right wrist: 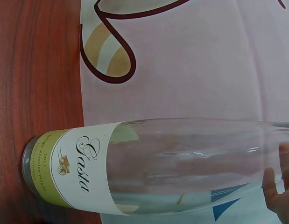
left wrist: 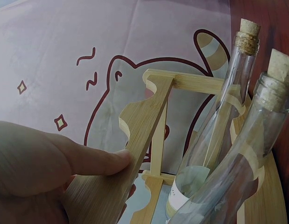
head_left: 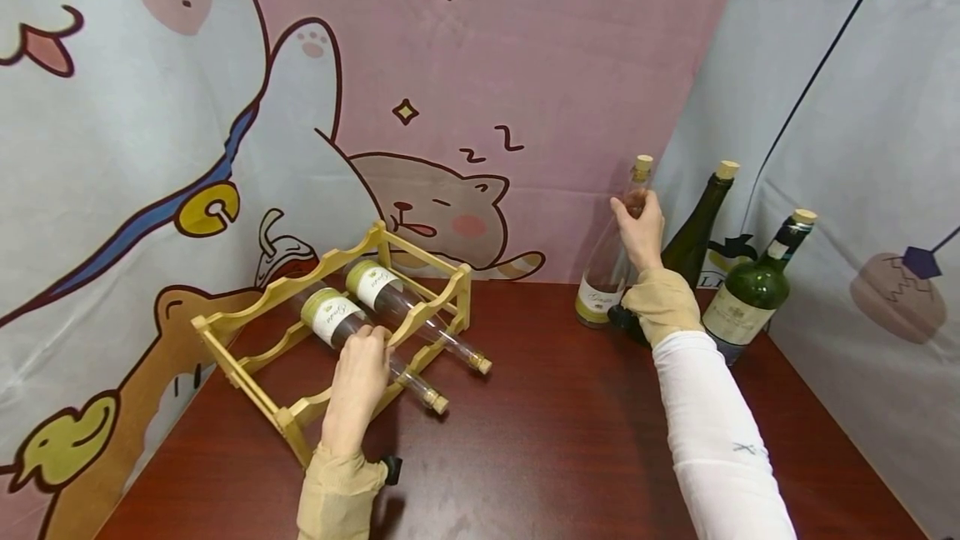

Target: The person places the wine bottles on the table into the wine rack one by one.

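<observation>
My left hand (head_left: 360,377) grips the front rail of a light wooden wine rack (head_left: 333,255). In the left wrist view, the thumb lies along the rail (left wrist: 107,186) and fingertips show under its edge. Two clear corked bottles lie in the rack, one (head_left: 375,286) farther back and one (head_left: 333,317) beside the hand, necks sloping down toward the front right. At the right, my right hand (head_left: 642,232) holds a third clear corked bottle (head_left: 600,273) around its neck. This bottle is nearly upright; its white and yellow-green label (right wrist: 83,168) faces the right wrist camera.
Right of the held bottle stand a dark green corked bottle (head_left: 697,227), partly behind the right arm, and a green bottle (head_left: 750,290) with a cream label. All stand on a reddish-brown table (head_left: 525,440). A cartoon-printed cloth (head_left: 585,65) hangs close behind.
</observation>
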`<move>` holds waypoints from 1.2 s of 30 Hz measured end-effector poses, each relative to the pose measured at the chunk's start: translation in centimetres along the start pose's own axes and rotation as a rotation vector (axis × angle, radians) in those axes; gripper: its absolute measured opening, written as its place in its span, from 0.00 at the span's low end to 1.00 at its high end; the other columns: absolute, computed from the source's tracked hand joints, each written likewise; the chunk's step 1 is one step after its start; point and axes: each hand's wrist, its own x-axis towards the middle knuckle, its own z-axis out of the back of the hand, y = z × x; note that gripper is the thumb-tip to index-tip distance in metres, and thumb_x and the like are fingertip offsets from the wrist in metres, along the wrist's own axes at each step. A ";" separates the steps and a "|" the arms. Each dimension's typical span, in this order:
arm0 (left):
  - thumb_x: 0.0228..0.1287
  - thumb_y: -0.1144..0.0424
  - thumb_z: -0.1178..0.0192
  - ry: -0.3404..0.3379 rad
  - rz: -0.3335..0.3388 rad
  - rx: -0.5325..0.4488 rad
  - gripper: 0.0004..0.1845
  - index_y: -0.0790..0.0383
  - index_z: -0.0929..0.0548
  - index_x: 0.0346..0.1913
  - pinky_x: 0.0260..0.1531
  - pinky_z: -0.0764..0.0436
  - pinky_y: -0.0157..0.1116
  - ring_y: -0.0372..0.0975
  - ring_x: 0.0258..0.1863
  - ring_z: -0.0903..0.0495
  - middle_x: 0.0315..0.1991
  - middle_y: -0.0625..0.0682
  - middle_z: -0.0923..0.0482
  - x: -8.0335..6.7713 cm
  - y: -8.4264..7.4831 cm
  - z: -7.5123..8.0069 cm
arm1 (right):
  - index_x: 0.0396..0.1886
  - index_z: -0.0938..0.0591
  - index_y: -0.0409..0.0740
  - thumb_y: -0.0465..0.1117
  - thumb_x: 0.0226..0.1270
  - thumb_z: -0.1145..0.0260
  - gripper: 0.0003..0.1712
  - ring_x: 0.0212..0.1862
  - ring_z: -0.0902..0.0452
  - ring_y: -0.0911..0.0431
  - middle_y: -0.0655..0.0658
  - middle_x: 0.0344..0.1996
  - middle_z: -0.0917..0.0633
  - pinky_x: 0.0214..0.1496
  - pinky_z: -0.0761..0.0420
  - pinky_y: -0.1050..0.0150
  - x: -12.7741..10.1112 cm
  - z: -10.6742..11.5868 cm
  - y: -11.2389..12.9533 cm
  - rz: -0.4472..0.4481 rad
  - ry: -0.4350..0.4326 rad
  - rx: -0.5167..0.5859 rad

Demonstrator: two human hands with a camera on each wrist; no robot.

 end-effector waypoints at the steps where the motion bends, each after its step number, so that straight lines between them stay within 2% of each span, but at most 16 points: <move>1: 0.54 0.74 0.37 -0.001 -0.001 0.000 0.06 0.72 0.19 0.36 0.32 0.21 0.52 0.58 0.32 0.21 0.32 0.63 0.20 0.0 0.0 0.0 | 0.49 0.30 0.42 0.51 0.65 0.39 0.22 0.34 0.33 0.68 0.60 0.34 0.30 0.34 0.31 0.75 -0.1 0.0 -0.1 0.006 -0.007 0.007; 7: 0.53 0.74 0.36 -0.014 0.000 -0.002 0.06 0.72 0.18 0.36 0.31 0.21 0.52 0.58 0.32 0.21 0.32 0.63 0.21 0.0 0.0 -0.1 | 0.45 0.29 0.41 0.44 0.64 0.37 0.16 0.31 0.32 0.67 0.59 0.32 0.29 0.32 0.32 0.75 -1.2 0.2 0.6 0.054 -0.033 0.081; 13: 0.54 0.74 0.37 -0.001 0.003 -0.005 0.06 0.72 0.18 0.36 0.32 0.21 0.52 0.58 0.32 0.21 0.33 0.63 0.21 0.0 0.0 0.0 | 0.42 0.30 0.32 0.37 0.62 0.37 0.15 0.29 0.34 0.66 0.51 0.31 0.28 0.31 0.34 0.74 -2.9 0.4 2.5 0.126 -0.048 0.146; 21: 0.54 0.73 0.37 0.002 0.010 -0.008 0.07 0.72 0.18 0.37 0.33 0.21 0.51 0.58 0.33 0.21 0.33 0.63 0.20 0.0 0.1 -0.1 | 0.35 0.30 0.41 0.37 0.60 0.36 0.11 0.30 0.31 0.70 0.56 0.29 0.27 0.32 0.32 0.76 -3.9 0.3 2.7 0.186 -0.070 0.147; 29: 0.53 0.74 0.36 -0.015 -0.012 -0.002 0.06 0.72 0.18 0.35 0.32 0.21 0.51 0.58 0.32 0.21 0.32 0.63 0.21 0.0 0.1 -0.1 | 0.32 0.32 0.38 0.34 0.59 0.37 0.11 0.28 0.31 0.71 0.54 0.27 0.28 0.31 0.32 0.77 -4.5 0.4 2.5 0.240 -0.075 0.165; 36: 0.54 0.74 0.37 -0.003 -0.007 -0.008 0.06 0.72 0.19 0.36 0.32 0.21 0.52 0.58 0.32 0.21 0.33 0.63 0.21 -0.1 0.1 0.0 | 0.32 0.32 0.35 0.31 0.57 0.40 0.09 0.26 0.33 0.72 0.57 0.23 0.29 0.30 0.33 0.79 -5.1 0.2 2.2 0.277 -0.124 0.142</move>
